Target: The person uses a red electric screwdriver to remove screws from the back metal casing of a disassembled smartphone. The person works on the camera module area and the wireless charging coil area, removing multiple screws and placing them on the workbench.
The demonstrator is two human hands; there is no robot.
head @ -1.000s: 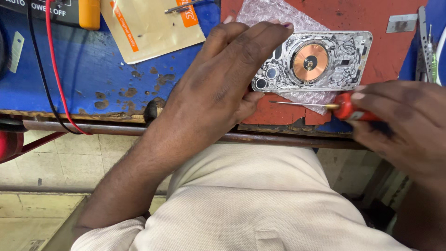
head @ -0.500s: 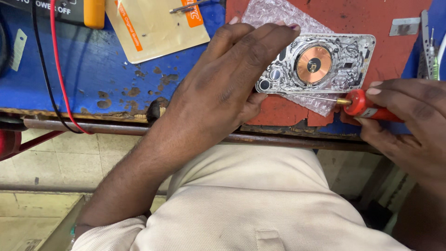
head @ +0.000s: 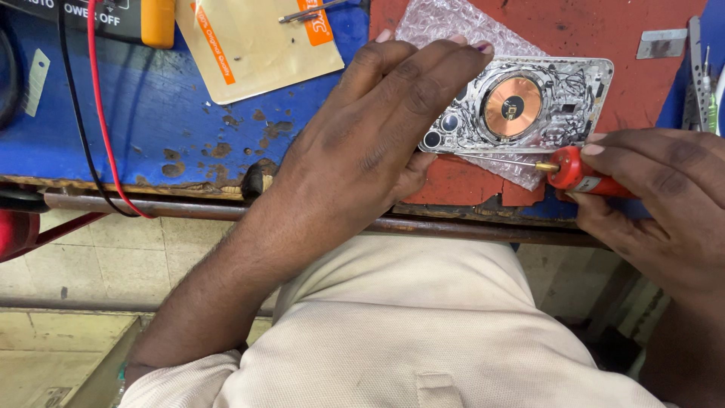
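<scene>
An opened phone back shell (head: 529, 106) with a copper coil lies on bubble wrap (head: 453, 23) on a red mat (head: 574, 30), upper right of the frame. The left hand (head: 370, 143) presses flat on its left end, fingers spread, gripping nothing. The right hand (head: 664, 196), at right, pinches a red screwdriver (head: 581, 172), tip at the shell's lower edge. A blue bench (head: 151, 128) carries a tan packet (head: 249, 45) and red and black wires (head: 94, 113), upper left.

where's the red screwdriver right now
In the head view the red screwdriver is at the right, held in the right hand, with its thin shaft lying along the lower edge of the opened phone back that the left hand steadies.
</scene>
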